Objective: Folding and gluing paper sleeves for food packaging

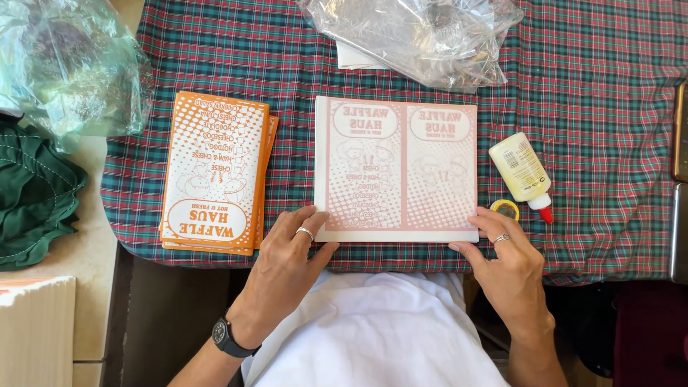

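Observation:
A stack of flat white paper sheets with faint pink printing (398,168) lies in the middle of the plaid tablecloth (595,93). My left hand (290,261), with a ring and a black wristwatch, rests its fingertips on the stack's near left corner. My right hand (505,261), also ringed, touches the near right corner. Neither hand grips anything. To the left lies a pile of finished orange-and-white paper bags (215,172). A small glue bottle with a red tip (523,174) lies on its side right of the stack, with a yellow cap (505,208) beside it.
Crumpled clear plastic bags sit at the top centre (423,36) and top left (61,64). Green cloth (32,193) lies left of the table. A dark object (679,136) lines the right edge. White paper stack (36,330) sits at bottom left.

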